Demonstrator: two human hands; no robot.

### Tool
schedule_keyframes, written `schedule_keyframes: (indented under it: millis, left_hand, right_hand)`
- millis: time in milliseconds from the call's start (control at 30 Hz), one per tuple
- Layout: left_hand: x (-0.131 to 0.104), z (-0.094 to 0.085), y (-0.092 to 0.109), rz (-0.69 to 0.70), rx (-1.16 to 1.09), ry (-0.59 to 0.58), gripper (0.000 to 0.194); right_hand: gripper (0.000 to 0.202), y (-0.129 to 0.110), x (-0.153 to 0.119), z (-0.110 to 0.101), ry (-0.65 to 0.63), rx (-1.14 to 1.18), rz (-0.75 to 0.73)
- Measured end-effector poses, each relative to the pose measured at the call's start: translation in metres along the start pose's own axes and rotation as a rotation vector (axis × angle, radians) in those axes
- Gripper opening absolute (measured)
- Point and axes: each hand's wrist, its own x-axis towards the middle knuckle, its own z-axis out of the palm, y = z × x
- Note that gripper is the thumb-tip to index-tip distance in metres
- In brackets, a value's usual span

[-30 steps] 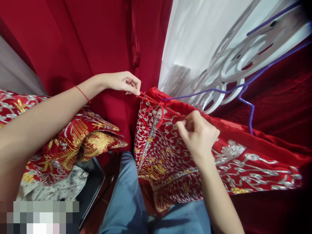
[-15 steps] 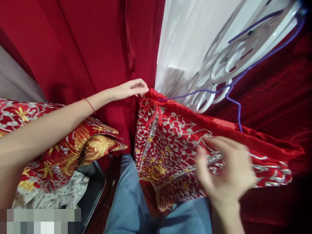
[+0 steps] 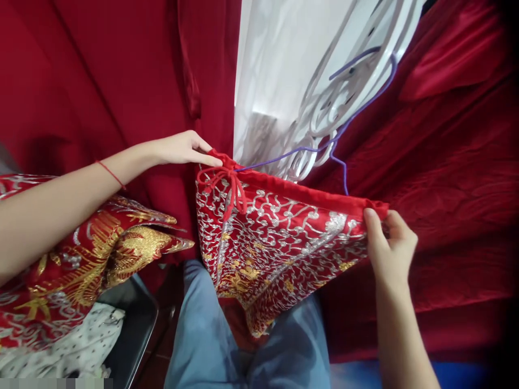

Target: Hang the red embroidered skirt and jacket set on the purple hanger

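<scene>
A red skirt point(image 3: 279, 232) with silver and gold embroidery hangs in front of my legs, its plain red waistband stretched between my hands. My left hand point(image 3: 184, 148) pinches the waistband's left end, just above a red tie knotted in a bow point(image 3: 235, 189). At the opposite end, my right hand point(image 3: 391, 243) grips the band between thumb and fingers. A purple wire hanger point(image 3: 300, 150) reaches into the waistband, and its lower part is hidden inside. The hanger's hook lies up against white scrollwork point(image 3: 324, 116).
To the left, another red and gold embroidered garment point(image 3: 93, 254) lies over a dark chair point(image 3: 141, 313), with a white dotted cloth point(image 3: 85, 335) below it. Red drapes point(image 3: 121, 70) hang behind, and red fabric point(image 3: 454, 216) covers the right side. A white panel point(image 3: 279, 65) stands between them.
My right hand, open and blurred in front of the skirt before, has moved to the waistband's right end and closed on it. The band is now pulled straighter. The view has shifted right.
</scene>
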Motion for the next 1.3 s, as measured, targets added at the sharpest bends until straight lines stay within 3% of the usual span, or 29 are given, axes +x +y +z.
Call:
schedule_keyframes:
  millis: [67,167,233,300,400,467,567,733,867,1200,1300]
  left_hand:
    - [-0.001,0.002,0.001,0.052,-0.041,0.104,0.031]
    - [-0.003,0.007,0.005,0.115,-0.101,0.272,0.043]
    - [-0.005,0.008,0.009,0.129,-0.102,0.302,0.045]
    - [-0.006,0.008,0.012,0.117,-0.081,0.236,0.044]
    - [-0.007,0.009,0.016,0.058,-0.057,0.009,0.043]
    - [-0.007,0.012,0.016,0.025,-0.049,-0.134,0.047]
    - [-0.006,0.017,0.017,0.007,-0.017,-0.278,0.053]
    - [-0.01,0.019,0.025,0.006,0.073,-0.384,0.05]
    - [-0.019,0.022,0.03,-0.073,0.036,-0.344,0.048]
    - [-0.049,0.047,0.03,-0.08,-0.034,-0.014,0.044]
    - [-0.05,0.052,0.028,-0.089,-0.076,0.022,0.047]
  right_hand:
    - [0.04,-0.008,0.008,0.001,0.051,0.013,-0.028]
    - [0.043,-0.013,0.019,0.006,0.3,0.024,-0.067]
    - [0.043,-0.01,0.027,0.01,0.283,0.055,-0.044]
    - [0.045,-0.004,0.035,0.015,0.102,0.039,0.008]
    - [0.048,0.001,0.042,0.024,-0.135,-0.07,0.062]
    - [0.044,0.0,0.04,0.032,-0.113,-0.094,0.042]
    - [0.043,-0.005,0.03,0.045,0.039,-0.084,-0.026]
    - [0.044,-0.007,0.022,0.058,0.074,-0.121,-0.006]
    - [0.045,-0.006,0.022,0.056,0.02,-0.133,0.008]
    - [0.042,-0.01,0.023,0.048,-0.079,-0.126,0.005]
    - [0.041,-0.012,0.023,0.042,-0.106,-0.111,-0.016]
